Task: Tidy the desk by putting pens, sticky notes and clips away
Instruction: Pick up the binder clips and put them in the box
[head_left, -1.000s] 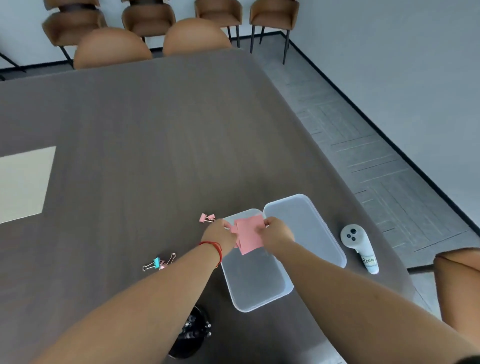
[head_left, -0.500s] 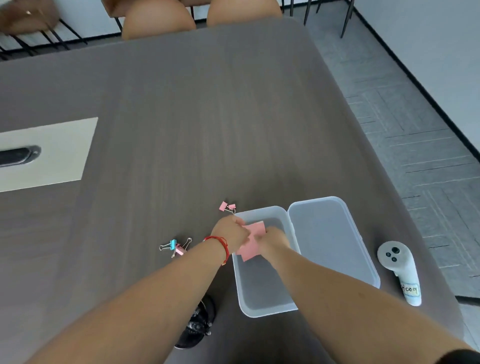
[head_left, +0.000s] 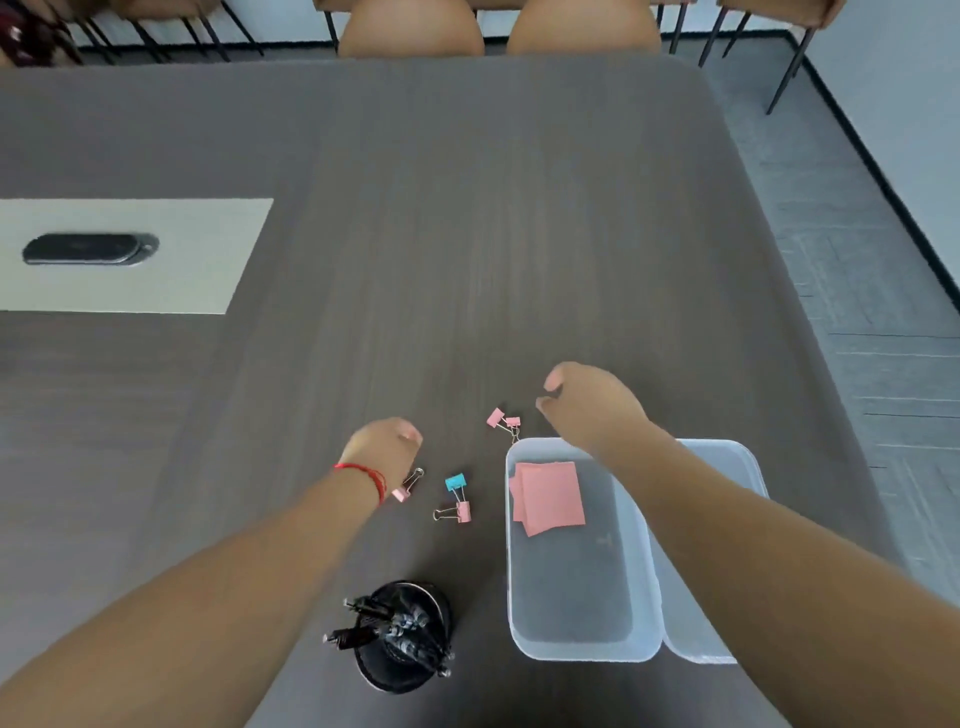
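Pink sticky notes (head_left: 550, 496) lie inside the clear plastic box (head_left: 579, 639). My right hand (head_left: 587, 402) hovers just beyond the box's far edge, fingers curled, empty, close to two pink binder clips (head_left: 503, 420). My left hand (head_left: 382, 449) is loosely curled with nothing in it. It sits over a pink binder clip (head_left: 408, 486). A blue clip (head_left: 455, 482) and another pink clip (head_left: 457, 513) lie between that hand and the box. A black mesh cup (head_left: 402, 636) with pens stands near me.
The box's lid (head_left: 727, 519) lies right of the box under my right forearm. A pale panel (head_left: 197, 260) with a dark oval grommet (head_left: 88, 249) sits far left. Chairs (head_left: 410, 31) line the table's far edge. The table's right edge drops to the floor.
Both hands have let go of the pink sticky notes, which now lie in the box. The right hand has moved forward toward the far clips, the left hand leftward over the near clips.
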